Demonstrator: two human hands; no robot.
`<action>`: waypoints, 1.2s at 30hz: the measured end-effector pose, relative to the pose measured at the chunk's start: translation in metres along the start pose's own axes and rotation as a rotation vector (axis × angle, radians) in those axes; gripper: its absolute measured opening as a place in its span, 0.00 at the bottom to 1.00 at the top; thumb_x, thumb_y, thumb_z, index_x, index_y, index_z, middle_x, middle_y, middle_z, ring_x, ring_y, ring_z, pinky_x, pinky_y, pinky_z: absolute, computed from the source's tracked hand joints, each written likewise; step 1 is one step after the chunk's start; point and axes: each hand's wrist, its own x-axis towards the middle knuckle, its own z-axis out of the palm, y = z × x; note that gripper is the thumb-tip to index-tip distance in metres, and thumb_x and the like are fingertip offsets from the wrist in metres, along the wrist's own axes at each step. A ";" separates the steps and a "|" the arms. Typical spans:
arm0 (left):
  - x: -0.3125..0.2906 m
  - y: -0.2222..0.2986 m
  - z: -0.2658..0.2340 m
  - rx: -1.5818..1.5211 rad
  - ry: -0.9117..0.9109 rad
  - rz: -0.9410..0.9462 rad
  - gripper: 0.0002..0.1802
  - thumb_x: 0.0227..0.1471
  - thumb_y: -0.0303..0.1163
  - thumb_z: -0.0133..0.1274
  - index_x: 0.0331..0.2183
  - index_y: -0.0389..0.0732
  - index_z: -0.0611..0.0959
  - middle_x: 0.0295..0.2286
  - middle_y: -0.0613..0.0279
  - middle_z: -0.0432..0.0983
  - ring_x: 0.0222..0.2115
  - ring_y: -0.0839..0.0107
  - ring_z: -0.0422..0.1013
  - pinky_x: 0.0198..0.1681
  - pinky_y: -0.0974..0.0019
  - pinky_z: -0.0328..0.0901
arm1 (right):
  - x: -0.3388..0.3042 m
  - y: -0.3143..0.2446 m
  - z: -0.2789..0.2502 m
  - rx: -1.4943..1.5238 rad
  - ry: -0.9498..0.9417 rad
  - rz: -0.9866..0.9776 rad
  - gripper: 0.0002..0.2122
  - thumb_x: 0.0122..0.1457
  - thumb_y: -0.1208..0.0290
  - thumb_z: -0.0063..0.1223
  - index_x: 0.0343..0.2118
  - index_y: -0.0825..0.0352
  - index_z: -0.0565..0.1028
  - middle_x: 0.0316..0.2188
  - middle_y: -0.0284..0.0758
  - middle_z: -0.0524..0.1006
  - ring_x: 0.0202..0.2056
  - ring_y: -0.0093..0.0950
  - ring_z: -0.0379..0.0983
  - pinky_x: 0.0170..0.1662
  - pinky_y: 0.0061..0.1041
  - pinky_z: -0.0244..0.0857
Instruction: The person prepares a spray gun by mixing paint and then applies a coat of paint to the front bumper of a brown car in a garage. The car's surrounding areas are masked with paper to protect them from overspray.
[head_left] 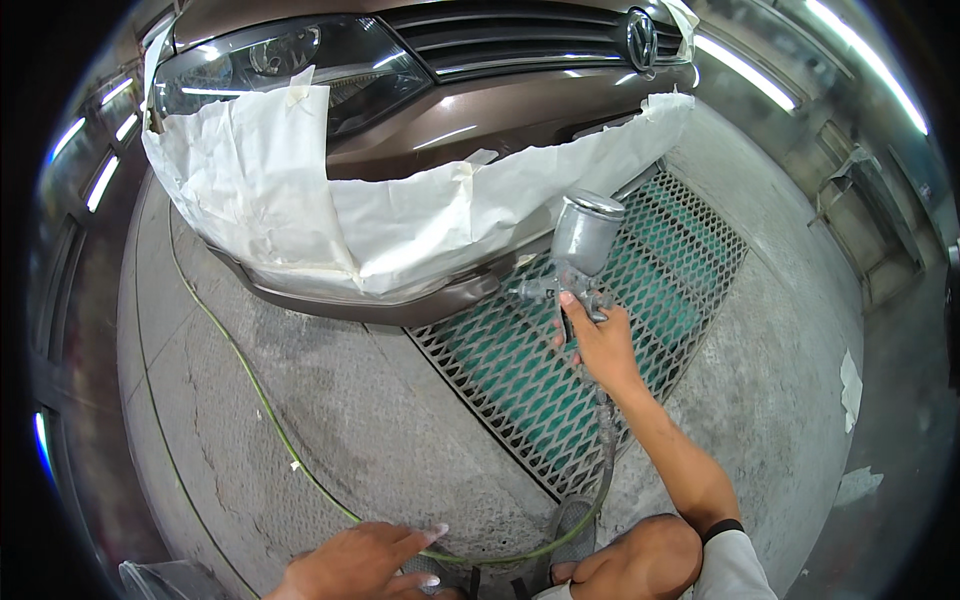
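My right hand (600, 345) is wrapped round the grip of a spray gun (541, 288) with a silvery grey cup (588, 235) on top. Its nozzle points left, close to the brown lower bumper edge (440, 300) of a car. White masking paper (400, 225), taped on, covers the bumper's middle band above that edge. From the gun's handle a green air hose (270, 405) loops down past my knees and away to the left. My left hand (360, 560) is low in front of me, its whitish-tipped fingers apart; the hose passes by them, and contact is unclear.
A metal floor grating (500, 420) with green beneath lies under the gun, set in rough concrete floor (320, 400). The headlight (280, 70) and grille (520, 35) are above the paper. My bent knee (640, 560) is near the hose. Paper scraps (851, 390) lie at right.
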 end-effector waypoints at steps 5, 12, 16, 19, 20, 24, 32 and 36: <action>-0.003 -0.002 0.002 -0.009 0.017 0.009 0.34 0.60 0.51 0.48 0.60 0.42 0.66 0.45 0.42 0.76 0.47 0.45 0.71 0.52 0.51 0.65 | -0.009 0.018 0.001 -0.039 0.179 -0.144 0.17 0.64 0.57 0.53 0.37 0.71 0.76 0.22 0.29 0.75 0.23 0.17 0.74 0.20 0.18 0.62; 0.001 -0.003 0.005 0.007 0.052 0.036 0.35 0.59 0.51 0.48 0.61 0.42 0.66 0.45 0.43 0.75 0.47 0.45 0.70 0.52 0.51 0.65 | -0.046 0.037 0.017 -0.049 0.111 -0.149 0.16 0.64 0.59 0.54 0.38 0.71 0.76 0.22 0.29 0.75 0.19 0.14 0.67 0.20 0.16 0.57; -0.001 -0.007 0.008 0.017 0.039 0.028 0.35 0.59 0.52 0.48 0.61 0.42 0.66 0.45 0.44 0.75 0.47 0.45 0.71 0.51 0.51 0.65 | -0.067 0.047 0.024 -0.005 -0.072 -0.112 0.16 0.64 0.60 0.54 0.43 0.71 0.76 0.23 0.30 0.78 0.19 0.12 0.65 0.21 0.15 0.59; -0.009 0.002 0.004 -0.001 0.046 -0.018 0.35 0.59 0.52 0.49 0.60 0.41 0.67 0.45 0.44 0.76 0.46 0.45 0.71 0.50 0.51 0.66 | -0.074 0.047 0.026 0.060 -0.112 -0.084 0.16 0.64 0.60 0.55 0.44 0.71 0.76 0.24 0.31 0.79 0.19 0.12 0.66 0.21 0.15 0.61; -0.009 0.004 0.003 -0.005 0.042 -0.026 0.35 0.59 0.52 0.49 0.60 0.41 0.67 0.44 0.44 0.76 0.46 0.45 0.71 0.50 0.51 0.66 | -0.074 0.055 0.022 0.048 -0.092 -0.092 0.17 0.64 0.61 0.55 0.45 0.71 0.76 0.25 0.31 0.80 0.21 0.13 0.69 0.21 0.15 0.62; -0.012 0.006 0.001 -0.045 0.042 -0.039 0.33 0.58 0.49 0.52 0.58 0.40 0.69 0.44 0.45 0.76 0.46 0.46 0.71 0.50 0.51 0.66 | -0.073 0.076 0.002 0.048 0.112 -0.129 0.15 0.64 0.62 0.54 0.42 0.72 0.77 0.27 0.32 0.79 0.24 0.15 0.73 0.22 0.16 0.62; -0.030 -0.125 -0.003 -0.556 0.327 -0.289 0.22 0.54 0.37 0.58 0.50 0.38 0.80 0.40 0.54 0.81 0.42 0.62 0.77 0.47 0.60 0.70 | -0.079 0.098 -0.019 0.013 0.336 -0.100 0.16 0.64 0.61 0.55 0.45 0.70 0.77 0.24 0.29 0.78 0.19 0.12 0.64 0.21 0.15 0.57; -0.012 -0.232 0.098 -0.323 0.479 -0.534 0.18 0.51 0.27 0.55 0.46 0.40 0.81 0.39 0.53 0.81 0.38 0.64 0.78 0.41 0.61 0.72 | -0.084 0.098 0.009 0.123 0.038 -0.080 0.20 0.63 0.61 0.57 0.50 0.71 0.75 0.25 0.29 0.78 0.22 0.12 0.65 0.24 0.15 0.57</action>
